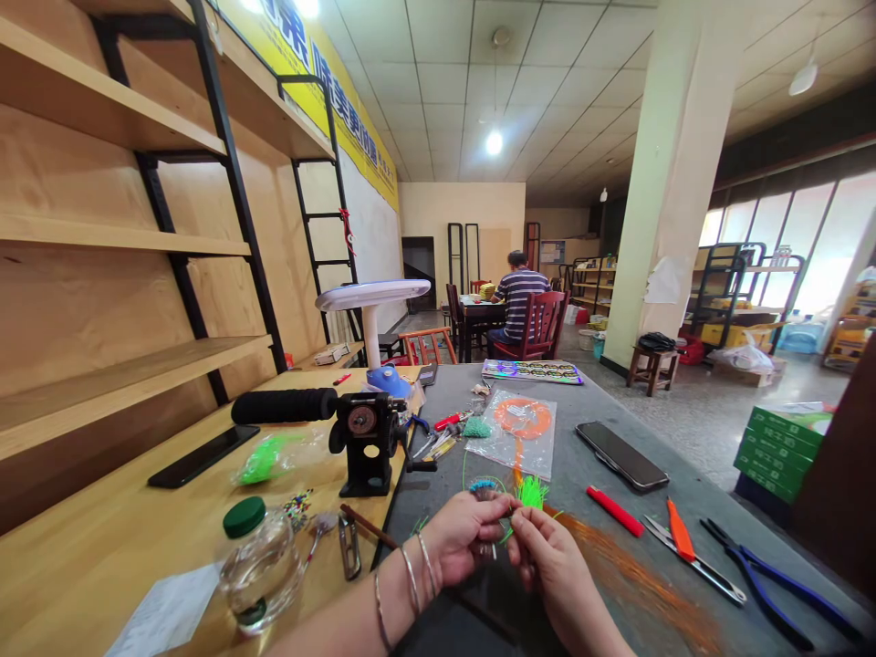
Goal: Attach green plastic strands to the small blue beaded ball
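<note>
My left hand [472,534], with bangles on its wrist, is closed around a small bundle with blue tips [484,485], mostly hidden by the fingers. My right hand [547,552] pinches at the base of a tuft of bright green strands [532,493]. The thumbs and fingertips of both hands meet there, and a few thin green strands stray out around them. What lies between the fingertips is too small to make out. To the right of my right hand, a long bundle of orange-brown strands [633,570] lies on the dark mat [581,424].
On the right lie a red pen-like stick [614,510], scissors [698,561], an orange-handled tool [680,529], blue-handled pliers [773,575] and a phone [621,453]. A hand-cranked device [366,443], a water bottle [256,575] and a lamp [371,328] stand left. Further back, a person [521,297] sits.
</note>
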`<state>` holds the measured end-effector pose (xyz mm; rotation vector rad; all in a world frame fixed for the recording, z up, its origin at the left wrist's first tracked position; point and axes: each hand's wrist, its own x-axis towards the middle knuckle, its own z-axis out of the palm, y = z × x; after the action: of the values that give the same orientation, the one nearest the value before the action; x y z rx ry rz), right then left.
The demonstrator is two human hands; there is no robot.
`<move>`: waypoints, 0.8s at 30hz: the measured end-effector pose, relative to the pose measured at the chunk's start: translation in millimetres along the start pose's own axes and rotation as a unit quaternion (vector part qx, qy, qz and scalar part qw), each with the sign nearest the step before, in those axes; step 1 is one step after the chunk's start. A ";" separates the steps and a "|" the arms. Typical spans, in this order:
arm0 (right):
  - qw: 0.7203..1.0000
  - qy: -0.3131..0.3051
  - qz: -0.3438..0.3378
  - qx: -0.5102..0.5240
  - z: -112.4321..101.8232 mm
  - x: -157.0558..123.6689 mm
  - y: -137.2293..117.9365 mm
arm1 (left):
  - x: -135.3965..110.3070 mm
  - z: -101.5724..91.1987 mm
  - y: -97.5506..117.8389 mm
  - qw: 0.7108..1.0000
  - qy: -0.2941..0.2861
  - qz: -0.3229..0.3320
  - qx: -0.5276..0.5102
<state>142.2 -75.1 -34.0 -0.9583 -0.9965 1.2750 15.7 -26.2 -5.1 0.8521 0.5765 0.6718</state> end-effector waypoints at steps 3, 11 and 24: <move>1.000 0.006 -0.001 0.002 0.9 -0.8 -2.5 | -2.5 4.5 -0.6 0.999 0.020 0.022 0.036; 0.998 0.019 0.026 0.049 1.1 -5.5 -5.1 | -2.1 8.9 -2.8 0.980 0.096 0.122 0.128; 0.999 0.013 0.008 -0.046 -2.1 -3.5 -4.4 | -3.7 14.5 3.6 0.975 0.125 0.143 0.119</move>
<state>145.3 -78.9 -30.6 -1.0516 -1.0363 1.2359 22.3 -34.2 6.4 1.0959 0.7806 0.9949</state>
